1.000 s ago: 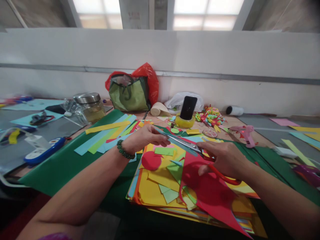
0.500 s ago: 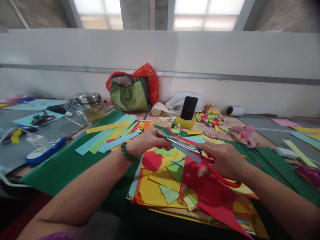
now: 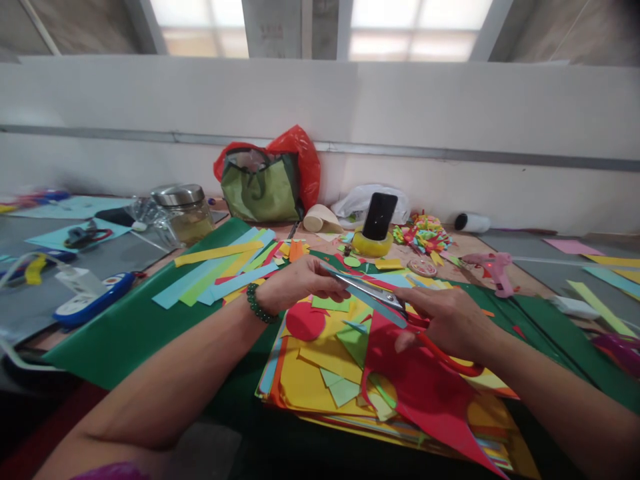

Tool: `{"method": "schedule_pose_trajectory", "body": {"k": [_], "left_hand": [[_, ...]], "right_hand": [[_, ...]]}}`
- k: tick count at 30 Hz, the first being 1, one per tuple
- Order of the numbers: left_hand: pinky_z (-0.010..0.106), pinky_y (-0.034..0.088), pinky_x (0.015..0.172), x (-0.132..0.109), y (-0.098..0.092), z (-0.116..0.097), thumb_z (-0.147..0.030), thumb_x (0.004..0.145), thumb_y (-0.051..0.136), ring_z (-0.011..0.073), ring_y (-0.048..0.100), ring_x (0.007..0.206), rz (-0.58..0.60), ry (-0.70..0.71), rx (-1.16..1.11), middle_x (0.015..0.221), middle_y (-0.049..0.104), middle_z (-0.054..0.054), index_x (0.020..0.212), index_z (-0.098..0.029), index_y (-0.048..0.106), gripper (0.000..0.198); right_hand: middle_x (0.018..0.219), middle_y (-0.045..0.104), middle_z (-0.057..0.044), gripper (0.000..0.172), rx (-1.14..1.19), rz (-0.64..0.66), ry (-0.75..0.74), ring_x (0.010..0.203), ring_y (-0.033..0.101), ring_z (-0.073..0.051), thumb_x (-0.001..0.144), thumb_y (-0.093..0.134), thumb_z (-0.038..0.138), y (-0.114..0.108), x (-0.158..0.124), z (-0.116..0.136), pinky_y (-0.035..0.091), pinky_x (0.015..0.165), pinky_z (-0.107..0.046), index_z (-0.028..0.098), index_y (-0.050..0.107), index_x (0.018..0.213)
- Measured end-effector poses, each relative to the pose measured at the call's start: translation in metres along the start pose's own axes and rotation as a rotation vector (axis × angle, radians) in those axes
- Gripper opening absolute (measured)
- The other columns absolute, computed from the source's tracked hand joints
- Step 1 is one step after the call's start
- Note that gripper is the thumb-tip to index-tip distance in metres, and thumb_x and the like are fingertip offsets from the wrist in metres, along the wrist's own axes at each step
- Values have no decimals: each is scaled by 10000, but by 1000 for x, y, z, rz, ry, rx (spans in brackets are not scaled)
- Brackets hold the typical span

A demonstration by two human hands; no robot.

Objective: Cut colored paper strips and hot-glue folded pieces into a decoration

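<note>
My right hand (image 3: 447,323) is closed on the red handles of a pair of scissors (image 3: 373,290), whose metal blades point left. A narrow blue paper strip (image 3: 383,310) runs along the blades, pinched at its left end by my left hand (image 3: 313,280). The fingers of that hand are closed near the blade tips. Below both hands lies a stack of coloured paper (image 3: 320,393), yellow on top. On it are a red paper circle (image 3: 306,321), a cut red sheet (image 3: 425,380) and green scraps (image 3: 345,390).
Coloured strips (image 3: 200,273) lie on a green sheet (image 3: 110,340) at left. Behind stand a glass jar (image 3: 185,217), a green bag (image 3: 260,190) and a phone (image 3: 380,215) in a yellow tape roll (image 3: 371,245). A pink glue gun (image 3: 500,273) and a power strip (image 3: 93,303) flank the work.
The whole view has shifted very slightly. My hands, the scissors and the blue strip keep nearly the same pose.
</note>
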State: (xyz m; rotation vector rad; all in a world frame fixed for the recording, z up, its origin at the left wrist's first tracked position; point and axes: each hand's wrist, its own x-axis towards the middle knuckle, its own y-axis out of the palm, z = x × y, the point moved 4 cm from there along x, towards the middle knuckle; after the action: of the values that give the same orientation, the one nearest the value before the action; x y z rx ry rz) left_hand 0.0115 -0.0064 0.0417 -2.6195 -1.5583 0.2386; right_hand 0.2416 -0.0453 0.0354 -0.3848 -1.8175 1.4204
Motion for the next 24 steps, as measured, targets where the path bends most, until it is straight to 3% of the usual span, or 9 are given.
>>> {"method": "schedule_pose_trajectory", "body": {"k": [9, 16, 24], "left_hand": [[223, 468, 636, 2, -2, 4, -269, 688, 748, 129, 658, 664, 14, -29, 5, 671, 733, 44, 728, -149, 760, 127], [205, 449, 616, -1, -3, -1, -269, 694, 733, 123, 659, 671, 10, -40, 21, 671, 734, 38, 717, -158, 756, 116], [193, 448, 608, 1, -3, 1, -240, 658, 729, 119, 666, 666, 34, -63, 27, 663, 732, 22, 682, -161, 739, 83]], "right_hand": [[673, 705, -65, 595, 15, 5, 11, 537, 606, -190, 773, 579, 707, 3, 0, -2, 356, 521, -267, 185, 693, 1034], [706, 680, -61, 683, 58, 155, 63, 563, 588, -198, 710, 634, 720, -4, 4, 3, 363, 531, -271, 169, 657, 1114], [761, 682, -75, 723, 52, 187, 70, 615, 603, -219, 690, 648, 725, -4, 4, 3, 381, 550, -284, 150, 651, 1129]]}}
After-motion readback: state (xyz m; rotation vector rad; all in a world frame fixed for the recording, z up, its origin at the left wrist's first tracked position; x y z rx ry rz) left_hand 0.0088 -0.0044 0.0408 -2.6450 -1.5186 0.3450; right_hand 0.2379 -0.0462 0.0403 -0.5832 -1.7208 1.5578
